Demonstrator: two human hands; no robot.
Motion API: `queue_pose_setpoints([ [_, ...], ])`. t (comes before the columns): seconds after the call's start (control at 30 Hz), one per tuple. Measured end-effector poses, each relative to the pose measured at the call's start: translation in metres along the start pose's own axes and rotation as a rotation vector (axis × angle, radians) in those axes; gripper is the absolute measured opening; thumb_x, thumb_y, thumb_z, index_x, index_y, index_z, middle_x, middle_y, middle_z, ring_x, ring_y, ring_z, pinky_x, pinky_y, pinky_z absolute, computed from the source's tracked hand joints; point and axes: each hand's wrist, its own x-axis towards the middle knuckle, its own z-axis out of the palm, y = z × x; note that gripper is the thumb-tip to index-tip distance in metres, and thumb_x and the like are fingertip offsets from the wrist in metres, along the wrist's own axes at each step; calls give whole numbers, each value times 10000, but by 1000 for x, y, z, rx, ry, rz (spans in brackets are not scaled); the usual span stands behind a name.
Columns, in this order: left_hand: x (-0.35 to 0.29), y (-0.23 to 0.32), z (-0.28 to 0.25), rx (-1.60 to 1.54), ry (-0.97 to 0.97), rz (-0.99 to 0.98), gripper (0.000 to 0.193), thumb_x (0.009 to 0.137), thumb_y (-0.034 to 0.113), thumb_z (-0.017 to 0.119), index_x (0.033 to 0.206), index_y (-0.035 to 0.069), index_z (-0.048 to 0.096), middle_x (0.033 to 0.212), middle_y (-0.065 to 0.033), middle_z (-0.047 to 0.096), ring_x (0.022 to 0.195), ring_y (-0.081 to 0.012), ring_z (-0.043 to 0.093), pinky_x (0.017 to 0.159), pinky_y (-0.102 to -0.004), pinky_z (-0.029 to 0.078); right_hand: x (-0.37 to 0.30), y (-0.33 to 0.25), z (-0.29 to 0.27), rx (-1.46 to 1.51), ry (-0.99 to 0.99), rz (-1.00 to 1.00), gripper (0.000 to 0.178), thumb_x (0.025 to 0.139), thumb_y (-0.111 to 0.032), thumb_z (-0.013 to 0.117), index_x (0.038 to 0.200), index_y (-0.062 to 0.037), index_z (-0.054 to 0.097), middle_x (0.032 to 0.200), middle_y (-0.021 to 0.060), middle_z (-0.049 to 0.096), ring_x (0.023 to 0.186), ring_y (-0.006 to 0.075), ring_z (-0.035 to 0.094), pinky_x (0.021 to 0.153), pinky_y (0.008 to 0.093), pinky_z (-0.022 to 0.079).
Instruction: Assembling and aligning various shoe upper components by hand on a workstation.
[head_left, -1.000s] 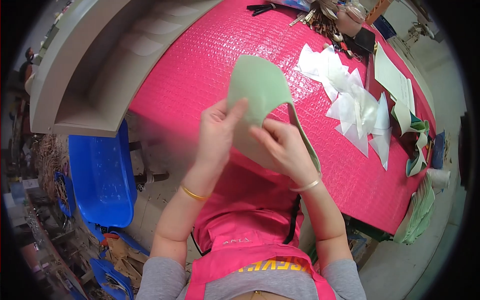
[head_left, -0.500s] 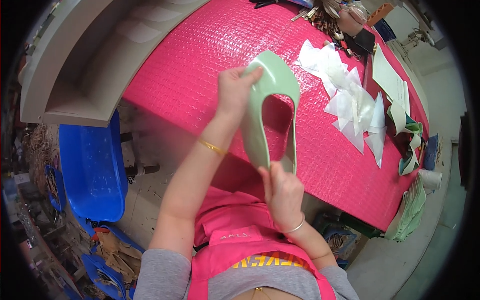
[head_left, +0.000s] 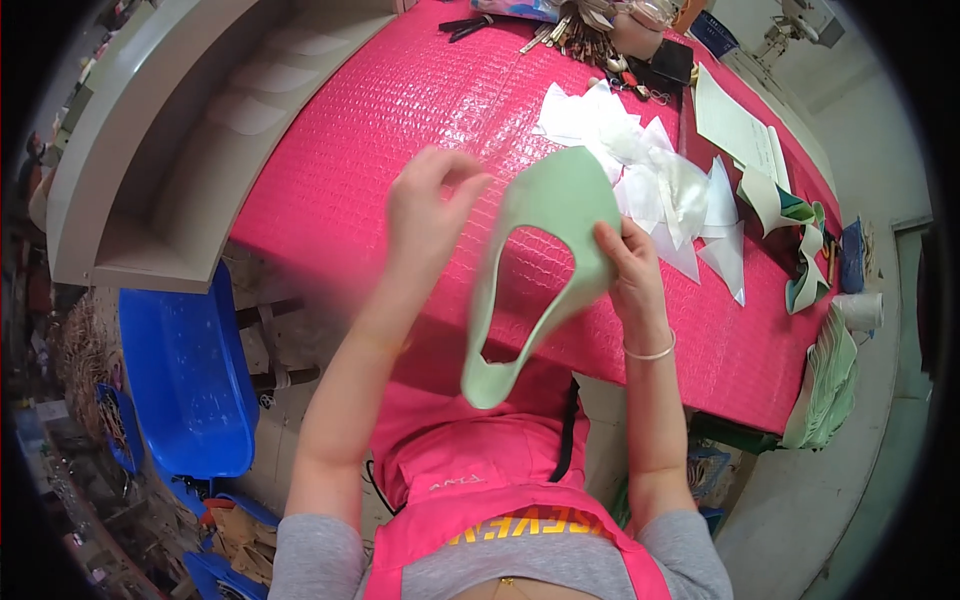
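A pale green shoe upper (head_left: 560, 190) with a large oval opening hangs over the front edge of the pink-covered table (head_left: 350, 130). My right hand (head_left: 637, 275) grips it by its right side, thumb on the outer face. Its wide toe end points away from me and its narrow heel end tilts down toward my apron. Left of the upper, my left hand (head_left: 430, 205) is raised and apart from it, fingers loosely bent and nothing visible between them.
Thin white pieces (head_left: 600, 130) lie in a loose pile beyond the upper. Farther back are a bunch of metal strips (head_left: 585, 30) and an open notebook (head_left: 740, 130). Layered green pieces (head_left: 828, 380) hang at the right edge. A grey shelf (head_left: 160, 215) and blue chair (head_left: 185, 385) stand left.
My left hand has let go of the upper's toe and moved left. My right hand has shifted from the heel end up to the right side, and the upper has turned and tilted.
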Motion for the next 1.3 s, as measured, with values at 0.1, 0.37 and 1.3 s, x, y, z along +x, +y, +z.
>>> queue_pose_setpoints([
  [0.1,-33,46,-8,-317,-585,-537,244,834,179,571,822,-58,627,717,-50,629,659,-90,574,635,-255,466,-6,1,14,135,89,-66,237,855,-172,567,1010,6,586,850,7,611,726,48,544,640,193,430],
  [0.37,-37,55,14,-594,-523,-446,216,829,148,569,779,-62,586,580,-4,491,568,-29,437,492,-229,368,-1,-21,39,-98,193,-304,142,827,-120,600,846,18,622,752,-19,571,647,32,476,558,182,367],
  [1.3,-60,23,-11,-1372,-156,-880,295,892,252,496,1002,-15,557,944,-90,619,846,-145,595,758,-282,466,4,-47,50,-1043,-178,-370,240,794,-173,578,925,24,541,834,183,583,776,335,577,689,389,436],
])
